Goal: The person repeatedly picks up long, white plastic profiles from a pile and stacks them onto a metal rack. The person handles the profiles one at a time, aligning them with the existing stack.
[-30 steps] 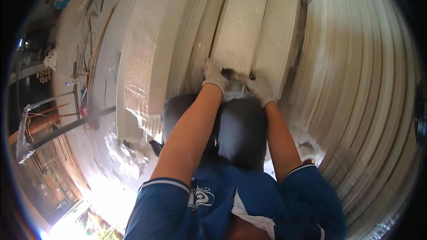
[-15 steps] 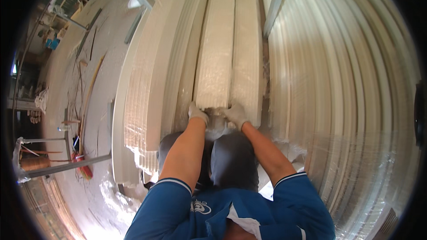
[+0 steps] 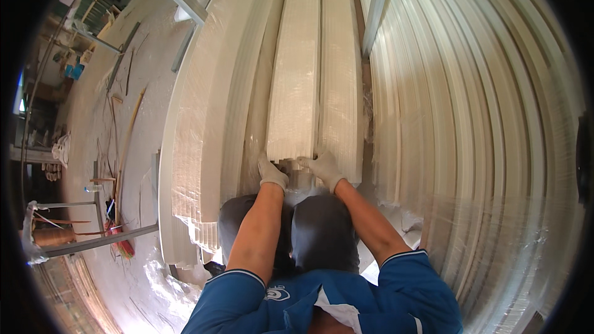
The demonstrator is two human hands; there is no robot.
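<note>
Long cream ribbed panels lie stacked lengthwise in front of me. One panel sits on top at the middle, its near end just above my knees. My left hand, in a white glove, grips that near end at its left corner. My right hand, also gloved, holds the end at the right, beside a second panel. Both forearms come up from the lower edge, over my dark trousers.
A tall stack of the same cream panels fills the right side, partly under clear plastic wrap. More wrapped panels lie at the left. A dusty floor with sticks, a metal stand and clutter runs along the far left.
My hands have slid down along the panel toward me, and my view has tilted so more of the stack's far end shows.
</note>
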